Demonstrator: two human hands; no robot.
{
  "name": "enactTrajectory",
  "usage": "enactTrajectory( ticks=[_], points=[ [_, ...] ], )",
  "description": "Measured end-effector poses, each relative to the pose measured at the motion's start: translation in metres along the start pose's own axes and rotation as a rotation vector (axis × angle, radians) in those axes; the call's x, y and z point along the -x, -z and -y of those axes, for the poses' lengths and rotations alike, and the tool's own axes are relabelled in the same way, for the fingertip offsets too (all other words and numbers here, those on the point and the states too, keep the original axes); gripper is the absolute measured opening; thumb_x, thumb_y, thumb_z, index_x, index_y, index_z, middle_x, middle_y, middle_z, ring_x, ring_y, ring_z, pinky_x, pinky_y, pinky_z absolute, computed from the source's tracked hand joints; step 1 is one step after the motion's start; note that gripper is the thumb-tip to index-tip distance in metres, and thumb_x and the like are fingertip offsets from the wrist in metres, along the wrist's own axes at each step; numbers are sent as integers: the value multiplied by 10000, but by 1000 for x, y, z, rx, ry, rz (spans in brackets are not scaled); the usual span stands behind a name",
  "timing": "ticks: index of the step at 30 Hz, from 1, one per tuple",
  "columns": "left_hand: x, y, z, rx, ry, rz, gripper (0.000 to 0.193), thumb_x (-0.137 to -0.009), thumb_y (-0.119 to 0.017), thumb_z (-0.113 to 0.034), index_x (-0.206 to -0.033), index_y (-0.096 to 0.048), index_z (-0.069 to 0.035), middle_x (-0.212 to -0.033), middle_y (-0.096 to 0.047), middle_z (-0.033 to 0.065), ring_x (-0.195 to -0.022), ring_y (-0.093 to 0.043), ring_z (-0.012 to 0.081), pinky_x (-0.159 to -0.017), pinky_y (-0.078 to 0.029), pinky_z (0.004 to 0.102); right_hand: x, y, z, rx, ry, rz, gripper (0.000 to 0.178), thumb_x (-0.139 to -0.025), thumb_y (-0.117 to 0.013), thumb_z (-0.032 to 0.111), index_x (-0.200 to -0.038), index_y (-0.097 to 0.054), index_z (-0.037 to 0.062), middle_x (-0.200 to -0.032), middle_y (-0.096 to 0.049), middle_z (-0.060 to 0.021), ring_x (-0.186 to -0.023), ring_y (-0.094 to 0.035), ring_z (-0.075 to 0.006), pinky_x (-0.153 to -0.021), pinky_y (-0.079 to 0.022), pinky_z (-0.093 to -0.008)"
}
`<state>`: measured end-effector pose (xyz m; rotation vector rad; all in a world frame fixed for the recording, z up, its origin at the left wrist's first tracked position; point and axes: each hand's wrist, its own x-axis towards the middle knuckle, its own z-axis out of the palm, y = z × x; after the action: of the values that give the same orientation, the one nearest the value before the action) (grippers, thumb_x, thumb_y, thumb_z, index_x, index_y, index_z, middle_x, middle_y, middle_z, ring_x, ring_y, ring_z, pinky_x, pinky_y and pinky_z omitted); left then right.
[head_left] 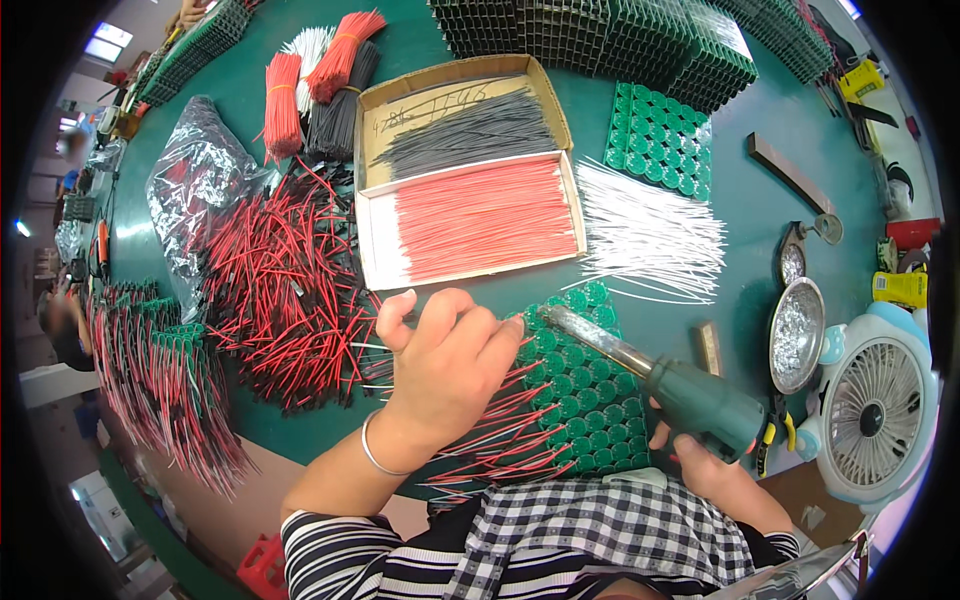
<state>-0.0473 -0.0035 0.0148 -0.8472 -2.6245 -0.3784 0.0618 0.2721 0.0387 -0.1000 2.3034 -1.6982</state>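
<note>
One head-worn fisheye view is looking steeply down from above the person's chest onto the green surface (760,210). It is facing forward across the bench, sitting close over the left hand (450,365) and right hand (715,470). Straight edges are bending toward the dark circular rim. No second view is sharing this scene.

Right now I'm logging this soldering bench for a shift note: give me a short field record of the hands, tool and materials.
left hand: left hand resting on the green battery-cell pack, pinching thin wires
right hand: right hand gripping a soldering iron, tip over the pack
wires in box: cardboard tray with red and black cut wires
loose wires: white wires, red-black pile
right side: small fan, metal dish
</note>
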Motion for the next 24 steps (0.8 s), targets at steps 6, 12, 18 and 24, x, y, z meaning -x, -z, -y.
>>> enactTrajectory(
  ticks=[6,12,18,24],
  points=[
    [1,2,-3,-13,-3,15,129,-733,-651,-156,-839,-715,-189,-730,-522,-83,-851,-515,124,-919,-222,455,4,3,-1,130,19,55,419,-884,-543,211,-1233,-512,-18,-1008,-592,-94,-665,-616,-152,-633,-497,-295],
    [0,2,-4,-21,0,21,131,-725,-652,-154,-835,-714,-188,-733,-524,-83,-854,-514,126,-917,-226,456,7,2,2,213,-114,-1,282,-745,-688,49,-1025,-670,22,-1003,-680,-121,-966,-640,-280,-901,-466,-387],
    [1,4,-5,-15,-3,29,130,-720,-654,-150,-831,-713,-186,-736,-527,-81,-856,-514,129,-920,-226,450,6,-2,3,341,-40,19,283,-727,-711,71,-1006,-679,34,-1005,-681,-117,-986,-626,-299,-889,-472,-400],
    [2,5,-7,-5,0,37,129,-718,-656,-148,-829,-712,-184,-731,-521,-76,-854,-516,131,-923,-224,446,1,4,11,425,207,27,266,-794,-640,77,-1054,-654,20,-957,-684,-86,-818,-673,-260,-770,-519,-358]
  ],
)
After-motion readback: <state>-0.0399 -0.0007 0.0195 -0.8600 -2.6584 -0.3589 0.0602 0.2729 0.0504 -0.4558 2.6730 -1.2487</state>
